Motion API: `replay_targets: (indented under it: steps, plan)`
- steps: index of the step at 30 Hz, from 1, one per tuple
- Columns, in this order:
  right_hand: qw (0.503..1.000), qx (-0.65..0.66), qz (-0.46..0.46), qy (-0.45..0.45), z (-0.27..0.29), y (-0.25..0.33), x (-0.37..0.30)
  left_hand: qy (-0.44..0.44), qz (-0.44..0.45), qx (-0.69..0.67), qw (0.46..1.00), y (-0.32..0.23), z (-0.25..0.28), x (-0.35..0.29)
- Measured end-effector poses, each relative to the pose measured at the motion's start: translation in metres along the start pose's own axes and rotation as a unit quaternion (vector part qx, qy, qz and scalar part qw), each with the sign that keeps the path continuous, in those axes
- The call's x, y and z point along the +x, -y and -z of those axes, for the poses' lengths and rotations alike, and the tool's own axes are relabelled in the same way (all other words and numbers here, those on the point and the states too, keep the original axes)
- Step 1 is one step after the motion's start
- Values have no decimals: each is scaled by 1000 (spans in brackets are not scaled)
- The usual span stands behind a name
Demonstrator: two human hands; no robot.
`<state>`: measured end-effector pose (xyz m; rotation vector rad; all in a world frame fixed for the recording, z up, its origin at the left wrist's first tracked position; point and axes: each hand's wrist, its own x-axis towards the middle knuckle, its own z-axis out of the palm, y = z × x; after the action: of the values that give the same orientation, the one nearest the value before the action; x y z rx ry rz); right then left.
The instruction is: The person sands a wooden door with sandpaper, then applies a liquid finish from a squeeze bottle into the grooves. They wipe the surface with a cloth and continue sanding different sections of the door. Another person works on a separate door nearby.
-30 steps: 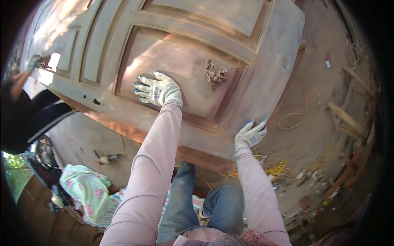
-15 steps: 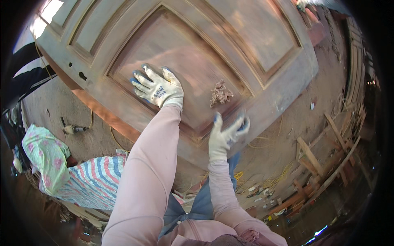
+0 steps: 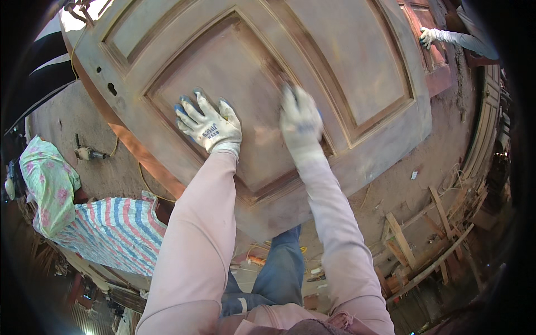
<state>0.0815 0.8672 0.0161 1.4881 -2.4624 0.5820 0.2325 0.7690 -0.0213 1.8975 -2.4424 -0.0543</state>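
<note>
A wooden door [image 3: 363, 125] with recessed panels and carved mouldings lies before me, its surface greyish brown. My left hand [image 3: 211, 124], in a white glove with blue on the fingertips, rests flat on the left part of the middle panel, fingers spread. In a matching glove, my right hand [image 3: 301, 123] is on the right side of that panel, by the moulding. Motion smears it, but its fingers look curled. The crumpled wad of pale shavings seen there earlier is now hidden by this hand, apparently in its grip. Two holes pierce the door's left edge.
Another person's gloved hand [image 3: 427, 38] touches a reddish wooden piece [image 3: 438, 78] at upper right. A power tool [image 3: 89, 152] lies on the ground at left, near a striped sheet [image 3: 120, 229] and a floral cloth [image 3: 50, 173]. Scrap timber [image 3: 401, 240] is at lower right.
My right hand has moved up from the door's near edge onto the panel, covering the wad. My left hand stays flat. The view has shifted slightly, and the other person's arm shows more.
</note>
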Motion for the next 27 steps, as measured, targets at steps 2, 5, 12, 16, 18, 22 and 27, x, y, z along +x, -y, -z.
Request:
replay_targets:
  steps: [2, 5, 12, 16, 18, 22, 27]
  plan:
    - [997, 11, -20, 67, 50, -24, -74, -13, -11, -15, 1000, 2, -2, -1]
    - [991, 24, -46, 125, 73, -49, -134, -13, -11, -18, 1000, 3, -4, -3]
    - [991, 65, -27, 116, -106, 23, 119, 12, 8, -26, 1000, 2, 3, -2]
    - [992, 90, 27, 79, -67, -3, 72, 24, 5, -38, 999, 0, 5, -1]
    - [989, 84, -5, 120, -19, -27, 1, 36, 11, -29, 999, 0, 4, -1]
    - [985, 73, -51, 145, -6, -11, 20, 55, 18, -31, 998, 1, 4, -1]
    - [967, 10, -7, 253, -93, 38, 166, 46, 18, -45, 998, 0, 6, 0]
